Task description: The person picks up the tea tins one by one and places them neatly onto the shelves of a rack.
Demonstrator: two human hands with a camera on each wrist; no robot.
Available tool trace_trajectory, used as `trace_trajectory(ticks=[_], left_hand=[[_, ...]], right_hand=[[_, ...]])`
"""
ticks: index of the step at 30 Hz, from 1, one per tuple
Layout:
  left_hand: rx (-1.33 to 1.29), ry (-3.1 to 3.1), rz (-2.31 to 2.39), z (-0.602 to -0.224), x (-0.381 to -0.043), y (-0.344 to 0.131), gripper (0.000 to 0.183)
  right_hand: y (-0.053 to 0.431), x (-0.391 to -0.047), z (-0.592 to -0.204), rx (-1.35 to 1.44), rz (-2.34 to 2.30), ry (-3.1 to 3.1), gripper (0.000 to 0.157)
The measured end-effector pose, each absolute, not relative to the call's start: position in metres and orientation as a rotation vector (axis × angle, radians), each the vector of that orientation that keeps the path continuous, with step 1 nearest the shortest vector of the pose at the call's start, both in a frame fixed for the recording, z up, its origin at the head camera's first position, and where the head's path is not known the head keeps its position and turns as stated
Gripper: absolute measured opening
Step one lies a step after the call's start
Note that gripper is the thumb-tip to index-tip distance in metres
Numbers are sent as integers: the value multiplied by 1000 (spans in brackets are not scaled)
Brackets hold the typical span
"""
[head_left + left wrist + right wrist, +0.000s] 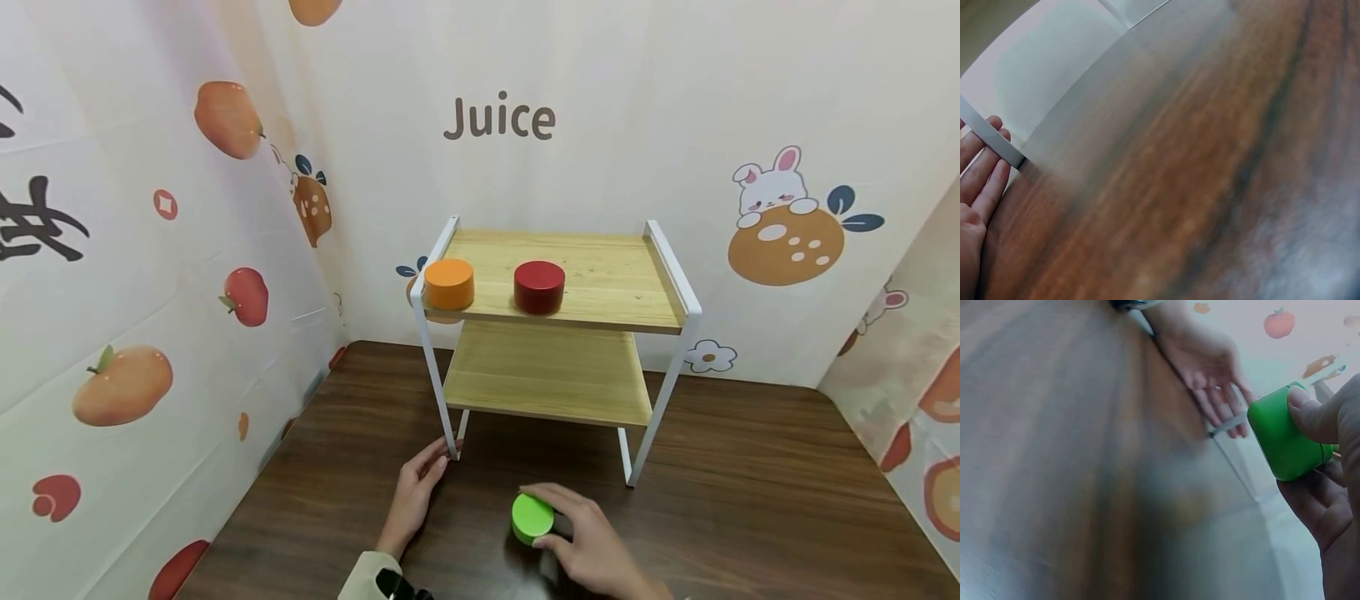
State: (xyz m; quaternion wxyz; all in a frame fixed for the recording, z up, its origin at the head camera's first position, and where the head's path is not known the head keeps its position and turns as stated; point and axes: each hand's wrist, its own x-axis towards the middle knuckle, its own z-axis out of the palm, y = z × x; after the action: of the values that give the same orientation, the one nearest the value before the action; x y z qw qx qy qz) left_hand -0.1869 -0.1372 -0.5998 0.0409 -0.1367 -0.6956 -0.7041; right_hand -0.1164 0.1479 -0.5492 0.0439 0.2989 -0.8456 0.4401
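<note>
My right hand [588, 542] pinches a green round tin [532, 518] between thumb and fingers, low in front of the shelf. In the right wrist view the thumb presses on the side of the green tin [1288, 434], with fingers beneath it. My left hand [414, 496] is at the foot of the shelf's front left leg [437, 383]. Its fingers [988, 178] lie fairly straight behind that white leg and touch it. The two-tier shelf [555, 367] has pale wood boards. An orange tin [450, 285] and a red tin [539, 288] stand on its top board's front edge.
A dark wood table [750, 467] carries the shelf. Behind it hangs a white curtain [637, 117] printed with fruit and rabbits, and more printed cloth [187, 333] closes the left side. The shelf's front right leg [660, 404] stands beyond my right hand.
</note>
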Motion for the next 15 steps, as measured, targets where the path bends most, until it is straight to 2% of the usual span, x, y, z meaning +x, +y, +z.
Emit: trace_trajectory(ticks=[15], left_hand=[[-423, -2156, -2124, -600, -187, -138, 40]], right_hand=[[169, -133, -478, 982, 1146, -2515, 61]])
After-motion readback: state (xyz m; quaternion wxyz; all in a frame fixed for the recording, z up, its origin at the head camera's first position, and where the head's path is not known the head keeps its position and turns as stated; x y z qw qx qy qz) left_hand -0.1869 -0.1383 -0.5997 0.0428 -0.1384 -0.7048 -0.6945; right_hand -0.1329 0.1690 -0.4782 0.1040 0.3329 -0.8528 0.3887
